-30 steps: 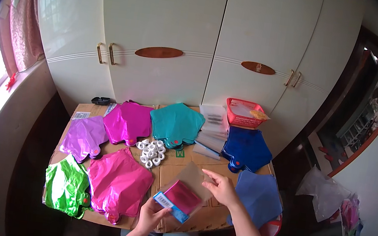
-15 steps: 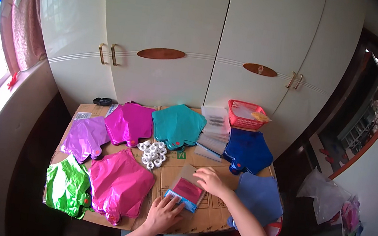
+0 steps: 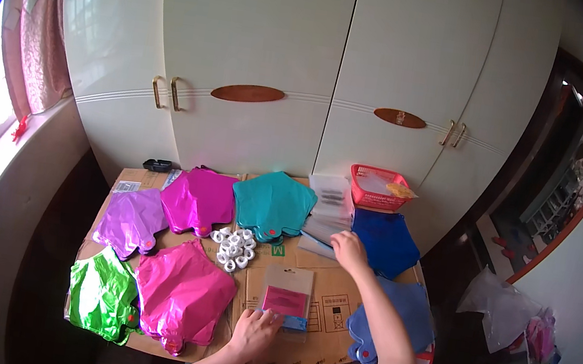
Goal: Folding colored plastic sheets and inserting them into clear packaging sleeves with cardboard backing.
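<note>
A clear flat packet (image 3: 299,281) with a hang hole lies near the table's front edge, with folded pink foil (image 3: 285,302) and a blue strip (image 3: 295,323) inside. The fingers of my left hand (image 3: 255,335) rest on its lower left part, stretched out and holding nothing. Farther off, my right hand (image 3: 350,253) reaches to the stack of clear bags (image 3: 327,226). Its closed fingers meet the right end of a thin blue pen (image 3: 315,237) lying across the stack's near end. The fingertips partly hide that end.
Stacks of foil sheets surround the hands: green (image 3: 100,294), pink (image 3: 185,294), lilac (image 3: 131,219), magenta (image 3: 199,200), teal (image 3: 273,203), dark blue (image 3: 385,241) and pale blue (image 3: 397,314). White rings (image 3: 234,247) lie mid-table. A red basket (image 3: 378,190) and black tray (image 3: 157,165) stand at the back.
My right hand has left the packet's upper edge and moved away from me to the pen on the bag stack. The packet now lies straighter, with my left hand still on it.
</note>
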Demonstrator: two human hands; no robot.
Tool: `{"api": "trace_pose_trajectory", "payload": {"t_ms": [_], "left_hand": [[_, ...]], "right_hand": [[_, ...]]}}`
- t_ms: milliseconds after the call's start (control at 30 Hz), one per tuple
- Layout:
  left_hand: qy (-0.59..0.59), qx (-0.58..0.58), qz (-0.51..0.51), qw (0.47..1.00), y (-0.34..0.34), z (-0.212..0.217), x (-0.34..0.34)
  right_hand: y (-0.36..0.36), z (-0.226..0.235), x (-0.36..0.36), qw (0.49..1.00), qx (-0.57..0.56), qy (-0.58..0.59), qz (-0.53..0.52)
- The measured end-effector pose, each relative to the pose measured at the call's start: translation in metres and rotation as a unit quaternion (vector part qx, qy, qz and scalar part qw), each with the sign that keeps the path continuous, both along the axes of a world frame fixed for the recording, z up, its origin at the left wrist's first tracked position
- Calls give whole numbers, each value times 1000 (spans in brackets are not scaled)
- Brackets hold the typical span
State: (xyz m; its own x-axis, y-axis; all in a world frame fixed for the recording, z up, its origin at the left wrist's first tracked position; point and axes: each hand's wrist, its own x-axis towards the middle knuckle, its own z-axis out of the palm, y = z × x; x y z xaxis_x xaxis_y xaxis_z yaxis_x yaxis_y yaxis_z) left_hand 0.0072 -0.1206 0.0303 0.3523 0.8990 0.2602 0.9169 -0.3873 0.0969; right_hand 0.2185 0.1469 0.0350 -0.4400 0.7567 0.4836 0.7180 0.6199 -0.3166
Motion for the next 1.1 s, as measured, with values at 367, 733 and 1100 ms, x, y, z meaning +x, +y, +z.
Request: {"api": "trace_pose_trajectory", "payload": {"t_ms": [367, 733, 1100], "left_hand": [[28, 16, -28, 999, 17, -6, -2], [-23, 72, -63, 995, 25, -5, -6], [42, 47, -63, 996, 27, -9, -8]], "right_hand": [[59, -7, -3, 962, -225, -155, -16], [58, 13, 1, 950, -289, -115, 10], [-141, 62, 16, 962, -220, 135, 87]]}}
